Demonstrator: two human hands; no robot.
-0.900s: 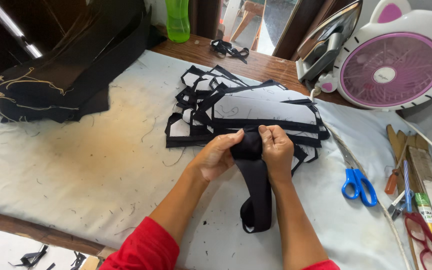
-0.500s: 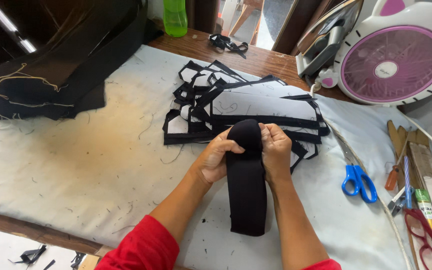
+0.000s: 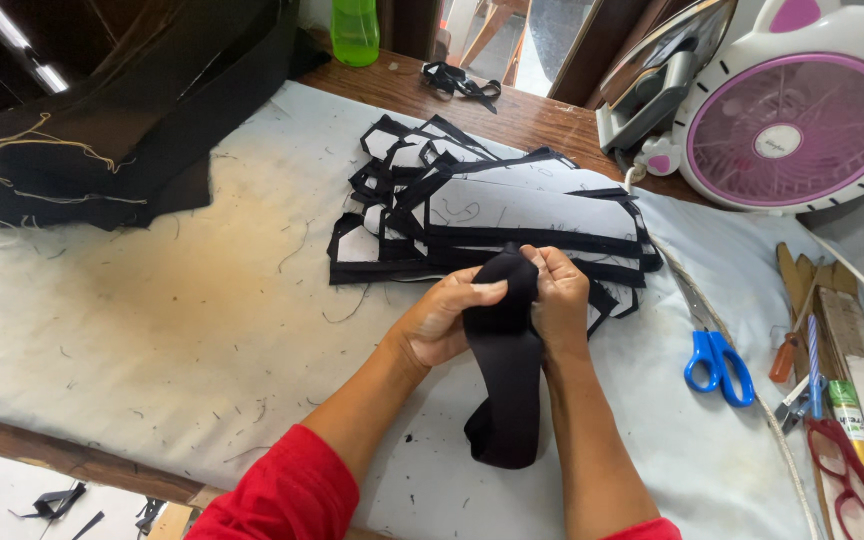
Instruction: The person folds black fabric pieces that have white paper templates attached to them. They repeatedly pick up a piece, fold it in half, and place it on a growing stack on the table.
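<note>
Both my hands grip the top end of a long black fabric piece (image 3: 504,380) held over a white padded table (image 3: 152,330). My left hand (image 3: 442,318) pinches it from the left and my right hand (image 3: 558,300) from the right, thumbs pressed into the upper edge. The lower end of the piece is folded and rests on the table. Just behind my hands lies a stack of white pattern pieces with black borders (image 3: 492,210).
A bundle of black cloth tied with string (image 3: 102,130) sits at the far left. Blue-handled scissors (image 3: 717,362) lie to the right, beside wooden rulers, pens and red glasses (image 3: 847,490). A pink and white fan (image 3: 792,110), an iron (image 3: 652,85) and a green bottle (image 3: 355,28) stand at the back.
The black piece was stretched wide between my hands half a second ago; now its top is bunched narrower and its lower end is folded up on the table.
</note>
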